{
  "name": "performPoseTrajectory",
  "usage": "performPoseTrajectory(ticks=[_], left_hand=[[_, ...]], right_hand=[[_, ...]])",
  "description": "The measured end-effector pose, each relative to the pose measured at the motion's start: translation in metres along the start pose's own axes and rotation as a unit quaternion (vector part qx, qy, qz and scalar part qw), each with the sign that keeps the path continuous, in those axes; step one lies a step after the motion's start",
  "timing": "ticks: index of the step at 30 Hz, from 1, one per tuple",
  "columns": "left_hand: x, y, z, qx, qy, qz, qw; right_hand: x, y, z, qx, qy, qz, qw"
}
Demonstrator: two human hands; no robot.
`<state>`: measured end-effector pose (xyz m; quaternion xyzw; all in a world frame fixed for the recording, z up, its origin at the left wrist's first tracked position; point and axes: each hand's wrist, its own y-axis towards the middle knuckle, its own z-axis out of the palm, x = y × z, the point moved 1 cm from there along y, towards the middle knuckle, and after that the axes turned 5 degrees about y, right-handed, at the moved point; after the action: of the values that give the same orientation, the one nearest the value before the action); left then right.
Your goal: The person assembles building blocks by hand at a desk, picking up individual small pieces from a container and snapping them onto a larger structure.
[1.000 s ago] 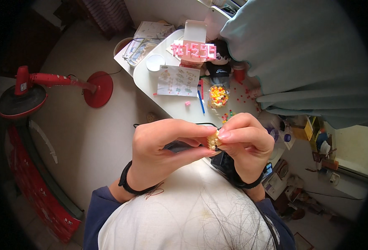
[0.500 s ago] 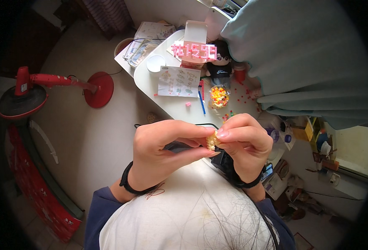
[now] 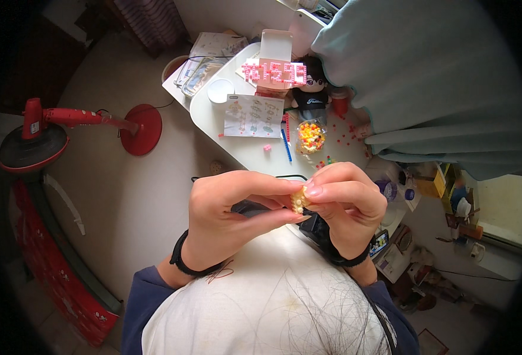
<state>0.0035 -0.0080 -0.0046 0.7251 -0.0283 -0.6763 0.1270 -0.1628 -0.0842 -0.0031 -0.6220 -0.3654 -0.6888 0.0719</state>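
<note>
Yellow knobs stud the small piece; left hand and right hand clamp fingers on it.

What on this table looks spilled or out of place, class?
Small red pieces lie scattered on the table near the red cup, and coloured pieces lie below the bag. They look spilled, since many other small pieces sit together inside it.

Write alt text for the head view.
A person's bare left hand and right hand pinch a small pale yellow knobbly piece. Beyond, a white table holds a printed paper sheet and a clear bag of colourful pieces.
</note>
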Motion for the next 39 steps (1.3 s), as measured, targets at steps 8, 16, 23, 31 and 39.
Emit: performPoseTrajectory(ticks=[8, 16, 23, 31, 39], left_hand=[[-0.002, -0.002, 0.001, -0.022, -0.003, 0.006, 1.0], [-0.002, -0.003, 0.002, -0.028, 0.038, 0.028, 0.999], [-0.002, -0.002, 0.003, -0.033, 0.074, 0.059, 0.995], [-0.003, 0.0, 0.003, -0.036, 0.095, 0.078, 0.992], [-0.004, 0.001, 0.002, -0.021, 0.095, 0.078, 0.992]], right_hand=[[0.002, 0.0, 0.002, 0.003, -0.032, -0.037, 0.999], [0.007, -0.002, 0.001, 0.004, -0.045, -0.006, 0.999], [0.008, -0.004, 0.002, -0.032, 0.01, 0.045, 0.998], [0.01, -0.003, 0.0, -0.022, 0.0, 0.038, 0.999], [0.008, -0.003, -0.001, -0.028, 0.0, 0.027, 0.999]])
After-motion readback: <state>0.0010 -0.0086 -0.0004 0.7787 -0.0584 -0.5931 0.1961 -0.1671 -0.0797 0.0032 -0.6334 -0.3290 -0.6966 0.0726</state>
